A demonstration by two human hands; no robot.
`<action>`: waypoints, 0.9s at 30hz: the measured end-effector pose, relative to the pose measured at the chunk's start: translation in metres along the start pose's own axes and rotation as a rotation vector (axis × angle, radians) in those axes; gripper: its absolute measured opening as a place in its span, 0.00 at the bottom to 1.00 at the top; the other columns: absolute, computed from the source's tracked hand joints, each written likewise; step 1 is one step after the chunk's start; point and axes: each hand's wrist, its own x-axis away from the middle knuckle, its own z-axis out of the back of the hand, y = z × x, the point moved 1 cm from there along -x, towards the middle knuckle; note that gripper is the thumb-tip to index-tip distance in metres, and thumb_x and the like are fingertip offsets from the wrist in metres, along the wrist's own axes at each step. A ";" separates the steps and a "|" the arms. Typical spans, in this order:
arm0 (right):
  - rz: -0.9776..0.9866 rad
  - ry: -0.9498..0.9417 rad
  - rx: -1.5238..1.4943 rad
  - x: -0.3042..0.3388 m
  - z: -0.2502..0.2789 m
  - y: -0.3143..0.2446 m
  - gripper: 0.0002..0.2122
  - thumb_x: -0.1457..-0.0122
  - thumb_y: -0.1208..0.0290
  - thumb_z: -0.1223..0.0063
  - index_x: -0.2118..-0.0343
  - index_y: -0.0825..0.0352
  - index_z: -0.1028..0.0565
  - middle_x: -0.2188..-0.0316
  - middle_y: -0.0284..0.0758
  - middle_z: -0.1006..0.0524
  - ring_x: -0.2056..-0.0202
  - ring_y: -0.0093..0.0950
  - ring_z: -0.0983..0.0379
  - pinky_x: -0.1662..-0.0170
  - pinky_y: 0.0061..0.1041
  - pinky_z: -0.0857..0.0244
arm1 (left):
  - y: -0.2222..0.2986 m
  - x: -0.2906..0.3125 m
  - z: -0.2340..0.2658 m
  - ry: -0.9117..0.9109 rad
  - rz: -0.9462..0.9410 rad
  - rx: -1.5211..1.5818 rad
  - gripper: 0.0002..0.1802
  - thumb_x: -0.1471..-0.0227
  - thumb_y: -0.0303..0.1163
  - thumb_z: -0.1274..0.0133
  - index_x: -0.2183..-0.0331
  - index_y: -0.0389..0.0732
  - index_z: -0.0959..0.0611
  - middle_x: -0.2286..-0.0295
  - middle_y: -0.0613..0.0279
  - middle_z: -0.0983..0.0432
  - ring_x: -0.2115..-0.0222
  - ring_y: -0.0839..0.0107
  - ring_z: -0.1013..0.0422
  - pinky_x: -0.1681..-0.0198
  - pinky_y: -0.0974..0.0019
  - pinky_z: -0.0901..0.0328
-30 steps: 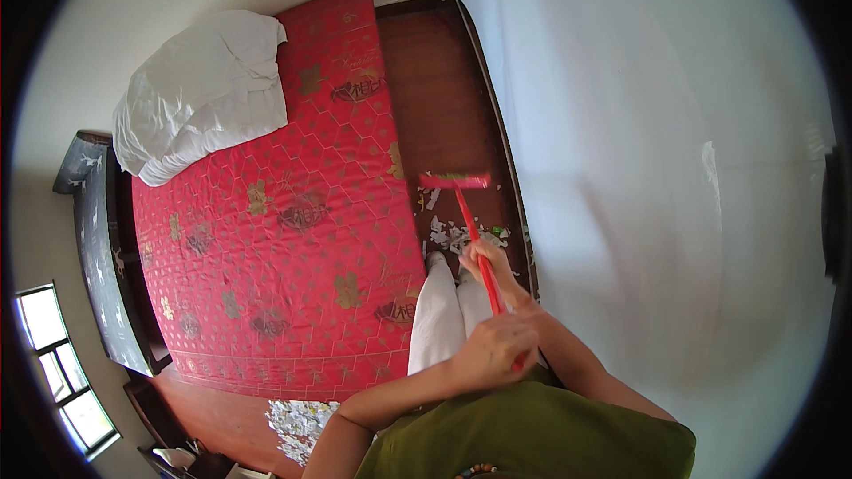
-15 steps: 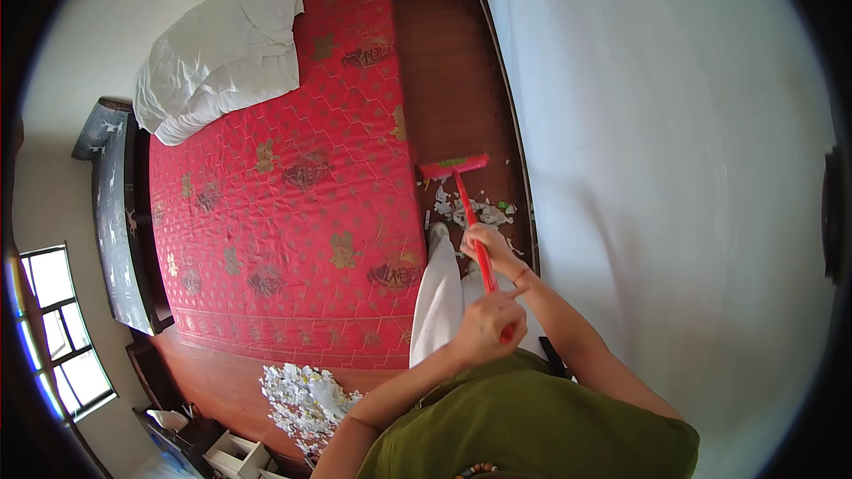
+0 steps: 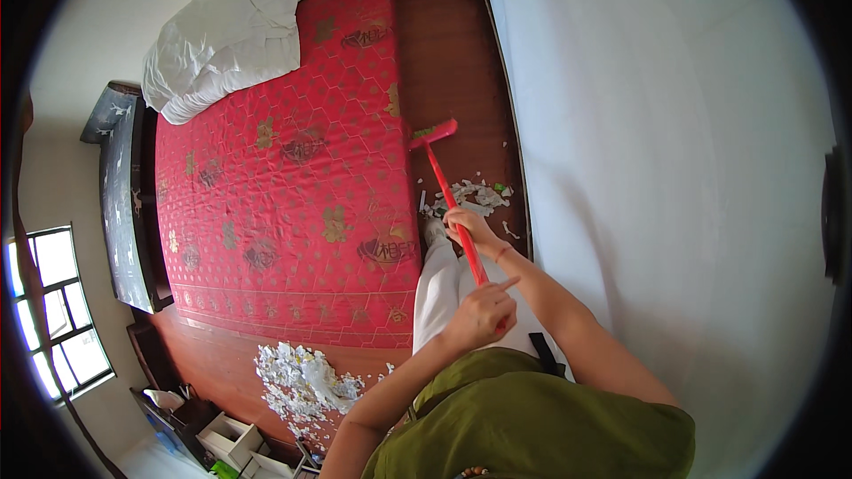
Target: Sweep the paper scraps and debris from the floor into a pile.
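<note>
From my end, through the head camera, I have both hands on a red broom (image 3: 471,257). The right hand (image 3: 475,227) is the farther one down the shaft, its fingers wrapped around the middle of the handle. The left hand (image 3: 485,312) is closed on the upper end of the handle, close to the body, with one finger sticking out to the right.

I find the pink broom head (image 3: 437,132) out over the brown floor (image 3: 439,53), right beside the right edge of the red mattress (image 3: 284,186); it sits tilted, and I can't tell whether it touches that edge. Green bristles show along its far side.

Nearer to me than the head, paper scraps (image 3: 479,198) lie in the floor strip between the mattress's right edge and the pale sheeting (image 3: 674,168). A light shoe (image 3: 435,231) stands next to them, close to that same edge. I see a larger heap of scraps (image 3: 302,381) on the floor just past the mattress's near edge. White bedding (image 3: 226,44) lies rumpled over the mattress's far left corner, and a dark patterned panel (image 3: 122,204) runs along its left edge.
</note>
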 end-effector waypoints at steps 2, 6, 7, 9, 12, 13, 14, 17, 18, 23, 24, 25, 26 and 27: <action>0.020 0.008 0.067 -0.002 -0.009 0.019 0.09 0.53 0.78 0.43 0.81 0.66 0.33 0.77 0.39 0.29 0.72 0.42 0.29 0.70 0.38 0.35 | -0.014 0.004 -0.004 0.023 0.052 -0.026 0.13 0.63 0.18 0.43 0.83 0.39 0.32 0.83 0.57 0.34 0.70 0.55 0.24 0.55 0.55 0.29; -0.134 -0.193 -0.021 0.016 -0.019 0.015 0.08 0.55 0.75 0.43 0.82 0.65 0.32 0.77 0.39 0.29 0.73 0.43 0.29 0.70 0.39 0.35 | 0.005 0.018 0.007 0.074 0.100 0.005 0.11 0.60 0.17 0.44 0.83 0.37 0.30 0.83 0.57 0.34 0.76 0.57 0.27 0.53 0.57 0.28; -0.125 -0.196 -0.027 0.021 -0.022 0.002 0.08 0.55 0.75 0.43 0.82 0.65 0.32 0.77 0.39 0.29 0.73 0.43 0.29 0.70 0.39 0.35 | 0.017 0.020 0.012 0.077 0.104 -0.005 0.11 0.60 0.17 0.44 0.83 0.37 0.30 0.83 0.57 0.34 0.76 0.57 0.27 0.53 0.57 0.28; -0.068 -0.247 0.093 0.042 -0.019 -0.025 0.08 0.55 0.73 0.42 0.83 0.64 0.31 0.78 0.39 0.29 0.73 0.43 0.29 0.70 0.40 0.36 | 0.043 0.019 0.018 0.134 0.116 0.077 0.18 0.58 0.14 0.45 0.85 0.39 0.36 0.87 0.60 0.43 0.86 0.62 0.39 0.50 0.51 0.26; -0.106 -0.278 0.123 0.069 -0.004 -0.072 0.09 0.55 0.74 0.42 0.83 0.64 0.32 0.78 0.39 0.29 0.74 0.43 0.29 0.69 0.39 0.36 | 0.078 0.023 0.031 0.051 0.123 0.105 0.18 0.56 0.15 0.44 0.86 0.40 0.35 0.87 0.60 0.40 0.74 0.58 0.24 0.60 0.57 0.26; -0.109 -0.271 0.129 0.075 -0.002 -0.081 0.09 0.55 0.74 0.42 0.83 0.64 0.32 0.78 0.39 0.29 0.74 0.43 0.29 0.69 0.39 0.36 | 0.084 0.024 0.032 0.022 0.114 0.132 0.18 0.55 0.16 0.44 0.86 0.41 0.34 0.86 0.60 0.38 0.67 0.56 0.20 0.64 0.59 0.27; -0.141 -0.221 0.104 0.080 -0.001 -0.089 0.09 0.56 0.74 0.41 0.83 0.64 0.32 0.78 0.39 0.30 0.74 0.43 0.29 0.69 0.39 0.36 | 0.087 0.026 0.035 -0.022 0.060 0.135 0.18 0.55 0.17 0.43 0.86 0.41 0.33 0.85 0.60 0.36 0.57 0.54 0.21 0.69 0.60 0.31; -0.161 -0.116 0.079 0.080 0.000 -0.089 0.11 0.55 0.76 0.40 0.82 0.65 0.33 0.78 0.39 0.30 0.74 0.42 0.30 0.70 0.37 0.36 | 0.087 0.026 0.036 -0.066 -0.037 0.111 0.19 0.55 0.18 0.41 0.85 0.41 0.33 0.85 0.61 0.37 0.59 0.55 0.20 0.67 0.59 0.31; -0.189 -0.006 0.023 0.073 -0.002 -0.083 0.11 0.55 0.76 0.39 0.82 0.66 0.34 0.78 0.39 0.31 0.75 0.39 0.30 0.69 0.36 0.35 | 0.080 0.028 0.034 -0.071 -0.039 0.114 0.19 0.55 0.18 0.41 0.85 0.41 0.33 0.85 0.61 0.37 0.59 0.55 0.20 0.67 0.59 0.31; -0.256 0.445 -0.157 0.030 -0.006 0.008 0.09 0.47 0.79 0.37 0.75 0.66 0.29 0.78 0.30 0.32 0.75 0.23 0.34 0.68 0.20 0.36 | -0.011 0.013 -0.013 0.123 -0.004 -0.026 0.15 0.59 0.18 0.42 0.84 0.37 0.32 0.81 0.56 0.36 0.63 0.49 0.25 0.48 0.52 0.34; -0.257 0.451 -0.149 0.028 -0.003 0.027 0.09 0.47 0.79 0.37 0.75 0.66 0.29 0.78 0.30 0.32 0.75 0.23 0.34 0.68 0.20 0.36 | -0.026 0.008 -0.023 0.164 -0.002 -0.028 0.14 0.59 0.18 0.43 0.84 0.37 0.32 0.82 0.55 0.36 0.63 0.48 0.26 0.43 0.50 0.36; -0.068 0.517 0.052 0.032 0.007 0.043 0.08 0.46 0.79 0.37 0.69 0.66 0.28 0.78 0.29 0.33 0.75 0.21 0.35 0.69 0.18 0.37 | -0.030 0.005 -0.031 0.157 -0.012 -0.015 0.14 0.59 0.18 0.43 0.84 0.37 0.32 0.82 0.55 0.36 0.63 0.48 0.26 0.43 0.50 0.36; 0.124 0.564 0.233 0.035 0.002 0.045 0.10 0.45 0.79 0.37 0.63 0.65 0.26 0.79 0.27 0.34 0.75 0.19 0.36 0.70 0.16 0.39 | -0.032 0.010 -0.032 0.116 0.004 0.035 0.13 0.59 0.18 0.43 0.84 0.36 0.31 0.82 0.55 0.36 0.63 0.46 0.27 0.40 0.49 0.38; 0.120 0.565 0.231 0.044 -0.005 0.046 0.10 0.45 0.79 0.37 0.63 0.65 0.26 0.79 0.27 0.34 0.75 0.19 0.36 0.70 0.16 0.39 | -0.032 0.017 -0.033 0.073 0.016 0.088 0.11 0.60 0.18 0.43 0.84 0.36 0.30 0.83 0.55 0.36 0.62 0.44 0.27 0.37 0.48 0.41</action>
